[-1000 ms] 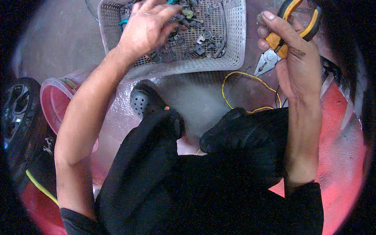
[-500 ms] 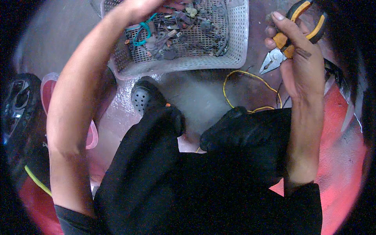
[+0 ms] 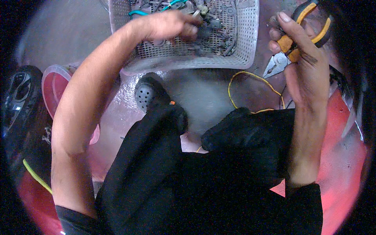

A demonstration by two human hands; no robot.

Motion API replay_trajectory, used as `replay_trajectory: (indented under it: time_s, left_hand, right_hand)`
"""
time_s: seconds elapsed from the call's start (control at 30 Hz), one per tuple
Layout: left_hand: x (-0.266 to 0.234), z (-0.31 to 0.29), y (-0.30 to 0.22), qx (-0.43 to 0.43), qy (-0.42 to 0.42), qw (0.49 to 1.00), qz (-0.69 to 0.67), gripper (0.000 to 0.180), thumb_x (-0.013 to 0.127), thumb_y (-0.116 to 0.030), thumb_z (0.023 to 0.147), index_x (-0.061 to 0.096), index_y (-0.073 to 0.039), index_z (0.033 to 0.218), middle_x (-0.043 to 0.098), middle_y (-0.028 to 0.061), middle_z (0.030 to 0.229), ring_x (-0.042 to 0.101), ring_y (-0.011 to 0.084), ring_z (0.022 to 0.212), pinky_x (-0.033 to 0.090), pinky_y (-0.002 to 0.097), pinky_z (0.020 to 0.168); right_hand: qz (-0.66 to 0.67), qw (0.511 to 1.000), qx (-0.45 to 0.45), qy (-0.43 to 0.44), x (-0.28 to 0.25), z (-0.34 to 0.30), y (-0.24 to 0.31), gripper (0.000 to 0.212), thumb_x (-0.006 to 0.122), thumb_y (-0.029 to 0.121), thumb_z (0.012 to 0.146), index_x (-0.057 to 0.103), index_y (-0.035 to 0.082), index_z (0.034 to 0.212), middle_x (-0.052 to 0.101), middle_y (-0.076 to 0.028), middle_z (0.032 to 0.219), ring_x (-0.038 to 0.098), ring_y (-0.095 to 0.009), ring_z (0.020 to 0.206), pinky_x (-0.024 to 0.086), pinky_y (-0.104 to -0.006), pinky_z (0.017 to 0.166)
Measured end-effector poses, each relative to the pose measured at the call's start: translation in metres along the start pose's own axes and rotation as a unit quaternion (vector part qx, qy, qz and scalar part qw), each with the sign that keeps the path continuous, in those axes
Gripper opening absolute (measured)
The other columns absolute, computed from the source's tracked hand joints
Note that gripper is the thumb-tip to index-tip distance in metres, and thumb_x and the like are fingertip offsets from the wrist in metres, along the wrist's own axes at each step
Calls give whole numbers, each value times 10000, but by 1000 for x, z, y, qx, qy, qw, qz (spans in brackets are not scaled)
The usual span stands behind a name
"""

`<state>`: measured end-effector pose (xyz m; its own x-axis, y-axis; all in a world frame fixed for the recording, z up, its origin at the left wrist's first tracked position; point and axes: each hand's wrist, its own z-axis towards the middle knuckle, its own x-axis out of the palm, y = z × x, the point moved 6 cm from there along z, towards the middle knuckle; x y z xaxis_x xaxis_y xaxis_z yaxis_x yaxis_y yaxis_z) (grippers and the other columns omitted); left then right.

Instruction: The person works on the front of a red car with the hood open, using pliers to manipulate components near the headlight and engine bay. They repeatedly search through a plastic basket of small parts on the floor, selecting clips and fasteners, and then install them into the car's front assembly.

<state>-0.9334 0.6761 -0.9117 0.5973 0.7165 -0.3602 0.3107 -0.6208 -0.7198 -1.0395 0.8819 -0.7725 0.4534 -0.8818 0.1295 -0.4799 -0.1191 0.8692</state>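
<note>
My right hand (image 3: 307,68) is closed around a pair of pliers (image 3: 279,62) with black-and-orange handles. Their metal jaws point down and left, and the handles splay apart above the thumb. My left hand (image 3: 168,25) reaches over a grey plastic basket (image 3: 184,64) with perforated walls. Its fingers curl down among a heap of small dirty parts (image 3: 225,25), smeared by motion, so whether they hold anything does not show. A teal cable (image 3: 137,13) lies in the basket beside my left wrist, partly behind the hand.
A yellow wire (image 3: 230,89) loops over the floor between the basket and my right leg. At left are a pink-red tub (image 3: 47,92) and a black, shiny object (image 3: 17,102). A grey perforated clog (image 3: 143,96) is near the basket. Red material (image 3: 337,156) spreads at right.
My left hand has come down and right over the basket's parts, into fuller view. The basket sits slightly higher and further right in the picture. My right hand keeps the pliers almost unmoved.
</note>
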Motion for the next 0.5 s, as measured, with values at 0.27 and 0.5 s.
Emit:
replay_trajectory:
  time_s: [0.27, 0.5]
  left_hand:
    - [-80, -65, -22, -152, -127, 937, -289, 434, 607, -220, 964, 536, 29, 1312, 676, 191, 1142, 696, 331, 926, 562, 382, 825]
    - [-92, -137, 64, -306, -377, 853, 194, 514, 601, -324, 891, 580, 41, 1253, 676, 262, 1054, 661, 343, 951, 519, 420, 857]
  right_hand:
    - [26, 999, -15, -14, -10, 0, 2, 150, 706, 112, 896, 642, 31, 1005, 672, -55, 898, 640, -130, 784, 500, -266, 639]
    - [-48, 998, -29, -25, -13, -5, 4, 248, 691, 81, 888, 628, 4, 1116, 684, -82, 1010, 667, -160, 926, 539, -278, 747]
